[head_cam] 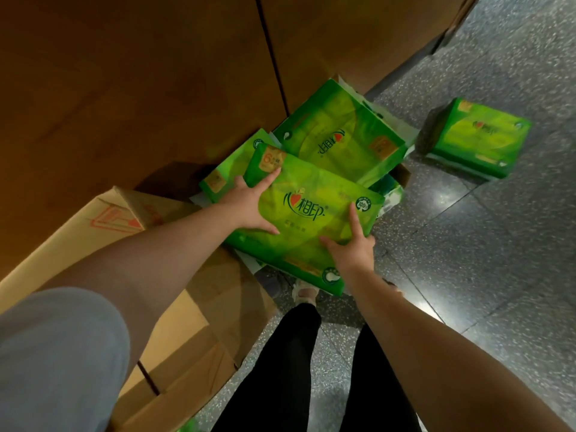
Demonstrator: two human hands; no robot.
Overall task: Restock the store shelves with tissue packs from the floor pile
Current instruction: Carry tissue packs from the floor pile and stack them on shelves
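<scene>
Looks like the pickup step: grabbing one green tissue pack [311, 213] off the top of the floor pile [339, 141], nothing shelved yet from what shows. No shelf in view at all, just brown panels [124, 73] behind the pile, so can't tell where the pack is headed.

Both arms reaching forward and down, nearly straight. Left hand [246, 204] clamped on the pack's left edge, thumb stretched up along the top face, fingers lying on the face lower down. Right hand [350, 244] at the pack's near-right corner, index finger pointing up across the face, thumb splayed left, remaining fingers apparently tucked under the edge. So each grip roughly half closed round the pack, flat-ish pinch rather than a full wrap. Hard to say whether already lifted clear or resting on the packs underneath; tilted either way, near edge lower.

Relative to the held pack: two more packs just behind and partly under it, another lone pack [477, 138] well apart to the right on the speckled floor [498, 244], a cardboard box [103, 232] just beside it on the left, feet right below.

Next move probably calls for lifting straight up, keeping it level since the plastic wrap looks slick and squashy, then turning toward the shelf. Watch out for dragging the neighbouring packs along.
</scene>
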